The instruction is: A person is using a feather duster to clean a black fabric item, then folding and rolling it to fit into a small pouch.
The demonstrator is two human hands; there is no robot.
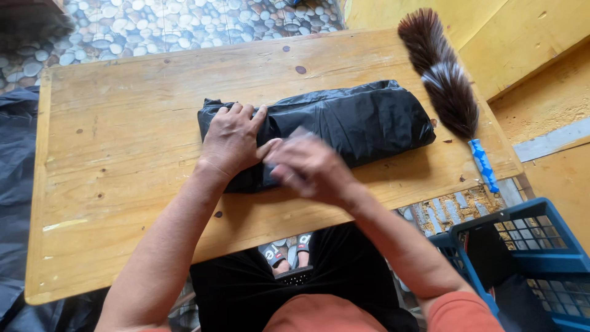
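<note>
While a long brown feather duster with a white band and a blue handle (444, 77) lies slanted along the right end of the bare wooden table (123, 123), its handle tip reaching the table's edge, a blue plastic crate with a grid wall (528, 246) stands on the floor below that corner. A pebble-patterned floor (153, 24) shows past the far edge of the table, and loose black sheeting (15, 154) lies off the left side. Nothing lies between the hands and the folded bundle of black plastic sheet (362, 120), which lies across the middle of the table, its right end just beside the duster's feathers.

The left hand (230, 138) lies flat on the bundle's left end, fingers stretched and a little spread, the thumb angled out to the right, pressing down rather than gripping. The right hand (310, 169) sits just beside it over the bundle's near edge, close to the left thumb. It is blurred; its fingers seem loosely bent, and something pale and see-through shows at their tips, but I cannot tell whether they pinch it or what it is.

The near left part of the bundle is hidden under both hands. The crate is cut off by the frame.
</note>
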